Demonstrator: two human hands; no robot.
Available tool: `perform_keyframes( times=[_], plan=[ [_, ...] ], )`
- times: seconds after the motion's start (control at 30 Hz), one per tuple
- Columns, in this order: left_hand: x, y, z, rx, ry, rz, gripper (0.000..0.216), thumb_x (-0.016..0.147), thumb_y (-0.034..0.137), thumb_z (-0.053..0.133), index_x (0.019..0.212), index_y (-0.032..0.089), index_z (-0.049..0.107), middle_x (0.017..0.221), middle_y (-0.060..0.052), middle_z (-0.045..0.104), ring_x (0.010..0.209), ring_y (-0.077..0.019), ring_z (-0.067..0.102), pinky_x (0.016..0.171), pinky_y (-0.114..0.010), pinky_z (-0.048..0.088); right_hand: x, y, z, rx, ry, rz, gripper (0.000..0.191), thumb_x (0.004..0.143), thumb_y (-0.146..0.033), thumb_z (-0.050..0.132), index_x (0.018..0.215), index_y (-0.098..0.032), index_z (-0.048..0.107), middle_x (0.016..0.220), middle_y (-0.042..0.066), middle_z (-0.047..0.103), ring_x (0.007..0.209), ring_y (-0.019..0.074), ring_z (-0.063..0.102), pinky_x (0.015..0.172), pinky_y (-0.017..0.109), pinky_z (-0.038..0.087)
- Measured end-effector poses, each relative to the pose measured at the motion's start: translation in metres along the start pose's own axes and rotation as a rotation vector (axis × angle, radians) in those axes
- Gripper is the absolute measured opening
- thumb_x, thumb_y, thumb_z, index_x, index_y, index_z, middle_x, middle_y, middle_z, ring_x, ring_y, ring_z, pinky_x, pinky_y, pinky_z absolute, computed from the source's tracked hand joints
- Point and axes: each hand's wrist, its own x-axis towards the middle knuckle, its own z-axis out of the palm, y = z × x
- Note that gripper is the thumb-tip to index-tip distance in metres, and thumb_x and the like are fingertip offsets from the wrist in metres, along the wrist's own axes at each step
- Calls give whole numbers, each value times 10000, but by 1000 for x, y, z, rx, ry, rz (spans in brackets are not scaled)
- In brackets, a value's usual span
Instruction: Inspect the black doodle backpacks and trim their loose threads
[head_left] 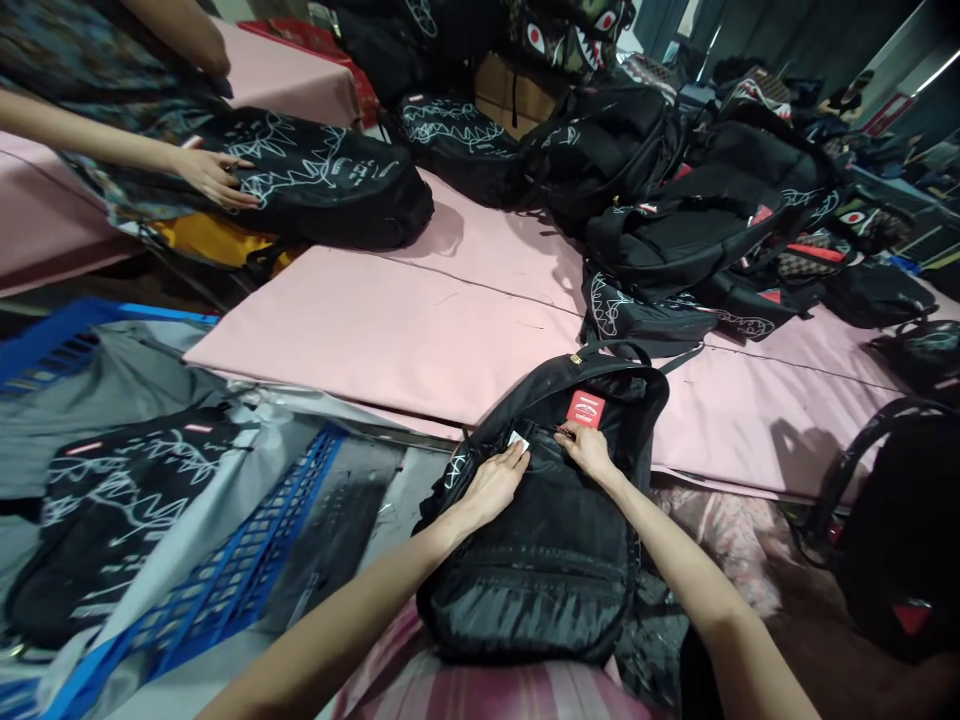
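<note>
A black backpack [547, 560] lies open on my lap against the edge of the pink table [420, 320]. A red label [586, 408] shows inside it near the top. My left hand [495, 482] rests on the open pocket, fingers curled beside a small white tag [518, 439]. My right hand [587, 449] pinches something small at the pocket's edge just below the red label; what it grips is too small to name.
A pile of black backpacks [675, 230] covers the table's far right. Across the table another person's hand [214, 175] lies on a black bag with white scribbles [330, 185]. Blue plastic crates [247, 570] holding wrapped bags stand at my left.
</note>
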Motion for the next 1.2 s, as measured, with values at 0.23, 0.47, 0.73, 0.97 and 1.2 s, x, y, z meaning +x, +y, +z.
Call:
perform_keyframes(
  times=[0.23,0.47,0.73,0.97,1.2],
  plan=[
    [5,1,-3,-24,-62,-7,587,692,-79,350,1250,65,461,1378,-191,394,1267,-222,389,1026,-352,369,-1,31,-6,36,83,17,410,820,-184,465,1205,-297,547,1161,30,580,978,196,580,764,277,442],
    [5,3,-1,1,-65,-22,613,683,-97,344,1257,80,464,1385,-185,386,1270,-226,385,1005,-349,392,2,44,0,102,115,48,355,781,-65,418,948,-252,669,1051,2,614,945,158,590,786,256,458],
    [5,4,-3,-5,-62,-47,601,687,-95,348,1234,105,495,1383,-168,397,1267,-217,390,996,-342,406,-9,46,-1,184,124,58,316,869,-346,517,1135,-176,526,1163,74,542,994,194,555,842,400,483],
    [7,7,-4,-95,-77,-83,626,670,-90,334,1244,100,498,1391,-156,377,1270,-211,380,1028,-341,364,-14,39,-32,659,-291,1,243,868,-232,461,1062,-195,603,915,-1,633,851,140,571,737,292,471],
    [22,-43,-128,-1145,-15,-257,398,775,376,542,1125,190,581,1146,-60,639,1039,-242,596,901,-404,477,-90,79,-57,942,407,168,354,790,-378,521,1066,-182,625,800,18,655,724,149,582,670,264,473]
  ],
)
